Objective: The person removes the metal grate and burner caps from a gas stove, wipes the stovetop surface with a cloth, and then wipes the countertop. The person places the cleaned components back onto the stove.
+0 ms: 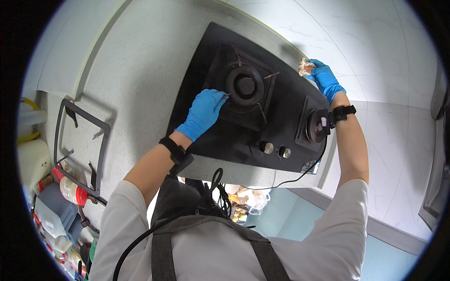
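Note:
A black gas hob [191, 105] with two burners lies on the pale counter. My left hand [207, 110], in a blue glove, is at the left edge of the larger burner [245, 86], its fingers pinched around the tip of one of the rusty pan-support prongs, or a similar thin piece; which one I cannot tell. My right hand [325, 77], also gloved in blue, grips a crumpled cream-coloured cloth [305, 67] at the counter's back edge, by the tiled wall. Below that arm is the smaller burner [313, 125], partly covered by the wrist device. Two metal knobs [268, 148] sit at the hob's front.
A black square pan-support frame [105, 154] rests on the counter at the left. Beyond it stand a red-lidded jar [81, 196] and several plastic bottles and containers [49, 214]. A black cable [295, 182] hangs along the front edge; bagged items [246, 200] lie below.

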Action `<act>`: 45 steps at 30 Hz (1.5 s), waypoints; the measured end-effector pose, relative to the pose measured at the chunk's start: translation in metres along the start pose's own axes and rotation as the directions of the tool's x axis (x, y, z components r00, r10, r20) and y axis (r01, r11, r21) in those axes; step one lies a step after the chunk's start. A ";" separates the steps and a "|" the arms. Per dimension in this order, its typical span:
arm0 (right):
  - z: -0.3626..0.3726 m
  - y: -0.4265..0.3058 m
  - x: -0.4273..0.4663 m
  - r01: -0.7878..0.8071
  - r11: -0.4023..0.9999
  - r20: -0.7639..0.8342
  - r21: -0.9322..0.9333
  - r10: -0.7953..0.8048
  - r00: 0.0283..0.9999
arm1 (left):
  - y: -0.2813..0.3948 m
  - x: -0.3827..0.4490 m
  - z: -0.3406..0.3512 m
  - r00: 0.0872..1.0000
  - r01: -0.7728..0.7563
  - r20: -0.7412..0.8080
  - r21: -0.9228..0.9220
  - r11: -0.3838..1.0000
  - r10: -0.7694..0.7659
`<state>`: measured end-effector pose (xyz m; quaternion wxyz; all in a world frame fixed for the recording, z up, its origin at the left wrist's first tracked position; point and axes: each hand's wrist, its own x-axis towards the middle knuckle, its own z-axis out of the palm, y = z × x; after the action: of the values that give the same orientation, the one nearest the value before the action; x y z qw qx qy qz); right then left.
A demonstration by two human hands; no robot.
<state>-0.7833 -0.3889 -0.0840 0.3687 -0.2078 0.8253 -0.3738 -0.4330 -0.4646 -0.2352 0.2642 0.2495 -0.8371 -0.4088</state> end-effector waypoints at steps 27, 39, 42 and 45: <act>0.064 0.122 0.183 0.140 0.904 0.197 -0.404 -0.064 0.978 | 0.011 -0.109 -0.221 0.953 0.210 -0.269 0.246 0.946 -0.141; 0.256 -0.045 0.116 0.546 0.350 0.449 -0.761 -0.323 0.833 | 0.001 -0.119 -0.235 0.910 0.289 -0.335 0.088 0.953 -0.245; 0.242 -0.051 0.117 0.598 0.661 0.449 -0.453 -0.411 0.794 | 0.004 -0.119 -0.238 0.909 0.299 -0.337 0.116 0.947 -0.246; 0.171 -0.033 0.118 0.257 0.950 0.273 -0.177 -0.203 0.940 | 0.005 -0.118 -0.242 0.920 0.255 -0.339 0.135 0.957 -0.197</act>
<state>-0.7263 -0.5620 -0.1891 0.4000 -0.3869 0.7765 -0.2957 -0.1901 -0.5209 -0.1322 0.3247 0.4305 -0.7812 -0.3146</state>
